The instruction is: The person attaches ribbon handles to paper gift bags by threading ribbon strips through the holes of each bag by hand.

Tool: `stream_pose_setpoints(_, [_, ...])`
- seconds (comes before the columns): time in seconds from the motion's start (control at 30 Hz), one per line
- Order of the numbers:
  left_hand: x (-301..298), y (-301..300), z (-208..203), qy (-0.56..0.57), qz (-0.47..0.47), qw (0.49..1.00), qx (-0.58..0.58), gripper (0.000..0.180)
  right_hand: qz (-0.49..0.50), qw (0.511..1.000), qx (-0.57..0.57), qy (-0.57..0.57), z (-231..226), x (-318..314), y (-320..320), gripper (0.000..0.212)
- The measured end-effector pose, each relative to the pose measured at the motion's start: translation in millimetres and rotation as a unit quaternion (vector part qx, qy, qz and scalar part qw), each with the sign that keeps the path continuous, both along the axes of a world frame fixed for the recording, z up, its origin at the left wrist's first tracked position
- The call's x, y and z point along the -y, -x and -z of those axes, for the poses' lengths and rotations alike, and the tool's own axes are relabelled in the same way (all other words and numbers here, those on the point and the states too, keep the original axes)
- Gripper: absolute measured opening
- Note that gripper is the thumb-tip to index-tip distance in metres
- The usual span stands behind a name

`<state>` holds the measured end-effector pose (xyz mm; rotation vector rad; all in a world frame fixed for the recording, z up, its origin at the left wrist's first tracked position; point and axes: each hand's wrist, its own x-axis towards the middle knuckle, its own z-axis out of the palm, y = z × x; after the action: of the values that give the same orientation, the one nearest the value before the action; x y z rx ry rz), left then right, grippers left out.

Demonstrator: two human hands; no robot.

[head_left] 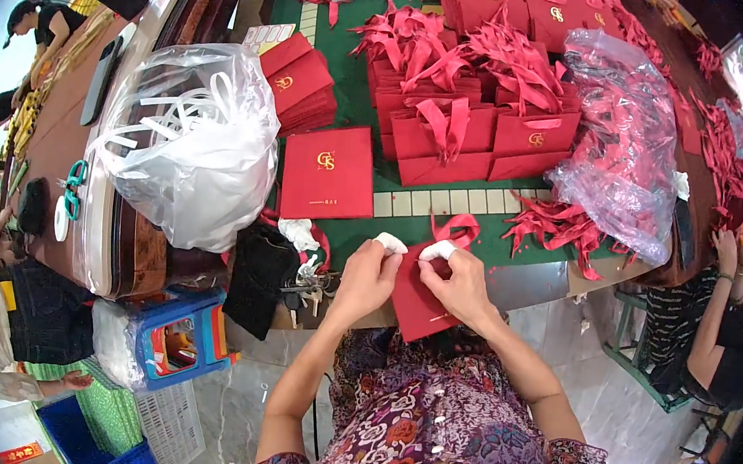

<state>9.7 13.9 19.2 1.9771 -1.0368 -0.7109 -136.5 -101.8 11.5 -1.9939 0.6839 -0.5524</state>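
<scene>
A small red paper bag [420, 312] with a red ribbon [467, 230] at its top is between my hands at the table's front edge. My left hand [371, 275] is closed, pinching the bag's upper left side. My right hand [459, 286] is closed too, gripping the upper right side by the ribbon. White covers wrap some fingertips on both hands, and the exact pinch points are hidden. A flat red bag [330, 171] with gold print lies beyond my left hand. Loose red ribbons [562, 229] are heaped to the right of my right hand.
Rows of red bags [530, 140] with ribbon handles stand at the back, beside a stack of red bags [296, 84]. A clear bag of white strips [203, 151] is at left, a clear bag of red ribbons [620, 149] at right. Other people sit on both sides.
</scene>
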Motion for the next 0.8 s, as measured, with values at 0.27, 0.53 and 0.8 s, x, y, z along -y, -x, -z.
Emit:
stream_pose_setpoints(0.27, [-1.1, -7.0, 19.8, 0.028, 0.013, 0.983, -0.181, 0.016, -0.008, 0.999, 0.018, -0.034, -1.8, 3.8, 10.0, 0.012])
stream_pose_setpoints(0.53, [2.9, -1.8, 0.0, 0.016, 0.013, 0.986, -0.167, 0.015, -0.013, 1.000, 0.002, -0.020, -12.1, 0.5, 7.0, 0.012])
stream_pose_setpoints(0.8, [6.1, 7.8, -5.4, 0.026, 0.005, 0.998, 0.051, 0.014, 0.014, 0.987, 0.014, 0.159, -2.2, -14.1, -4.1, 0.015])
